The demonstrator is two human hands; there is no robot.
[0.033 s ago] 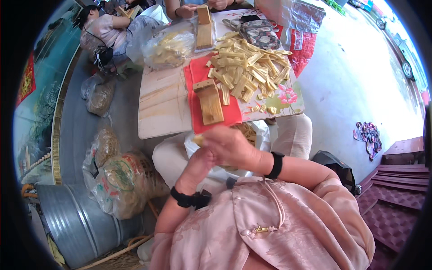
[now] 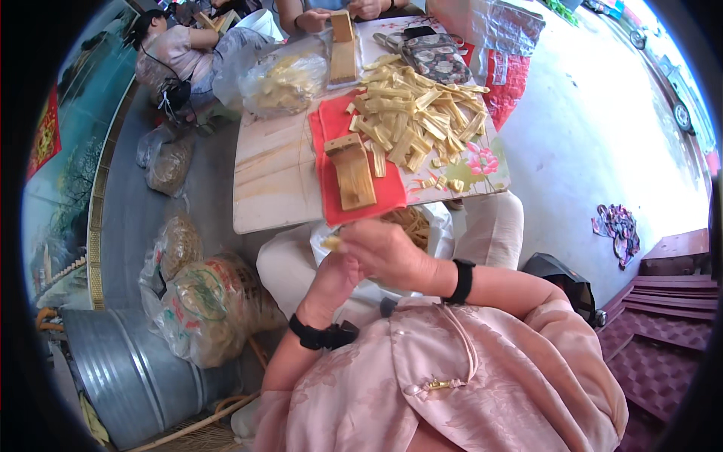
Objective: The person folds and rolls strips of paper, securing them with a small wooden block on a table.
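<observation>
Just below the table's near edge, at the centre of the frame, the right hand (image 2: 384,247) and left hand (image 2: 337,285) meet. A short yellow strip (image 2: 331,242) appears pinched in the right fingertips, its visible end pointing left; whether the left fingers also grip it, I cannot tell. Straight above them, apart, the curved wooden block (image 2: 352,177) rests on a red cloth (image 2: 388,197), its long axis running nearly up the frame, with the right hand nearer. Beyond it, upper right of centre, lies a heap of yellow strips (image 2: 422,113).
</observation>
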